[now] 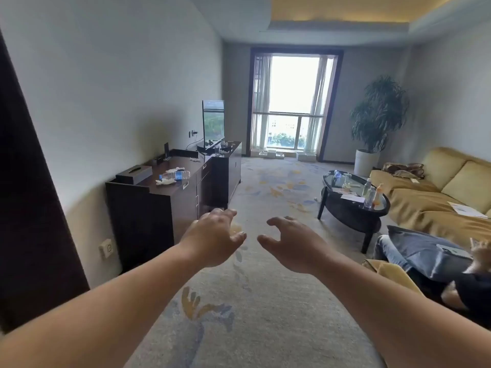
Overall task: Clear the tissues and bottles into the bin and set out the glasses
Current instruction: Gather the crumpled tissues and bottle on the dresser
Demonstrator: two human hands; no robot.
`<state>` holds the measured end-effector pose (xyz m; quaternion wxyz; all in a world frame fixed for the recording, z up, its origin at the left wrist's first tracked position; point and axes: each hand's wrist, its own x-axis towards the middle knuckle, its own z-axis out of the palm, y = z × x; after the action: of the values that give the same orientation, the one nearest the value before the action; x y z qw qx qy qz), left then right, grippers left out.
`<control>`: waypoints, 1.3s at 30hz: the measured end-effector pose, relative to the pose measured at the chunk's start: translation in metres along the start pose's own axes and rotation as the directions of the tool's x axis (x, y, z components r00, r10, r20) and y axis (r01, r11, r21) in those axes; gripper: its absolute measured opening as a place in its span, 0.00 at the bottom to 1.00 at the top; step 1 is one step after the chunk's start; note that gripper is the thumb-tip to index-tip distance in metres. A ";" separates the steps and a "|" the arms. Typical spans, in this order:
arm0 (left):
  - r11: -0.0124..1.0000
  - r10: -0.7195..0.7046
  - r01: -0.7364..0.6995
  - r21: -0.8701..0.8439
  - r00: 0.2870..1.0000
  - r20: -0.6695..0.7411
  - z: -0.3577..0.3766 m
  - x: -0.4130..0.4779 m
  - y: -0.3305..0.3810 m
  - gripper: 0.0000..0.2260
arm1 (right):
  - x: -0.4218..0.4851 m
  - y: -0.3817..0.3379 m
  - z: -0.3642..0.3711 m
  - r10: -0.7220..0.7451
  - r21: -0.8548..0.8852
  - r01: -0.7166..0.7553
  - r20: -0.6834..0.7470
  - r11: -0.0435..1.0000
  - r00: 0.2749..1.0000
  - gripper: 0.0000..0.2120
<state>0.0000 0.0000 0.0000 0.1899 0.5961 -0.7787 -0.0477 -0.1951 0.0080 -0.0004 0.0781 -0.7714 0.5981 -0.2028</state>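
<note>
Beige carpet (265, 301) with a blue and yellow pattern covers the floor. A yellow sofa (430, 205) runs along the right wall, and a dark wooden cabinet (148, 208) stands against the left wall. In front of the sofa is an oval glass-topped coffee table (345, 208).

Both bare arms reach forward over the carpet. The left hand (215, 235) and the right hand (292, 243) hang side by side, apart, with fingers loosely curled and holding nothing.

All the task's things lie well beyond them. On the near cabinet top, up and left of the left hand, a clear plastic bottle (175, 175) with a blue label lies on its side among crumpled white tissues (165, 181). Further along the cabinet, beside the screen (213, 123), stands a glass (217, 150). On the coffee table, off to the right of the right hand, upright bottles (367, 197) stand at its near end.
</note>
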 end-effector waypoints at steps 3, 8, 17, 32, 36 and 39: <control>1.000 -0.009 0.009 0.005 1.000 0.009 0.008 0.037 -0.019 0.29 | 0.036 0.008 0.013 0.020 -0.003 -0.020 0.008 1.000 1.000 0.29; 0.999 -0.038 0.037 0.020 0.998 0.051 0.032 0.108 -0.042 0.29 | 0.108 0.041 0.029 0.031 -0.021 -0.030 0.033 0.999 0.999 0.29; 0.988 -0.155 0.154 0.033 0.987 0.039 0.055 0.256 -0.064 0.28 | 0.268 0.116 0.029 -0.014 -0.005 0.014 0.069 1.000 0.998 0.29; 0.976 -0.216 0.216 0.015 0.973 0.083 0.102 0.437 -0.156 0.29 | 0.469 0.147 0.092 -0.035 0.021 0.033 0.132 0.999 0.991 0.28; 0.983 -0.182 0.183 0.004 0.977 0.108 0.105 0.480 -0.185 0.29 | 0.520 0.142 0.104 -0.009 0.016 0.007 0.124 1.000 0.992 0.28; 0.987 -0.161 0.162 -0.006 0.982 0.095 0.107 0.514 -0.205 0.28 | 0.555 0.142 0.114 -0.001 0.021 -0.001 0.095 1.000 0.995 0.28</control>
<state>0.0374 -0.5617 -0.0376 0.1526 0.6530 -0.7355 -0.0963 -0.1628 -0.5744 -0.0329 0.1144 -0.7792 0.5917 -0.1720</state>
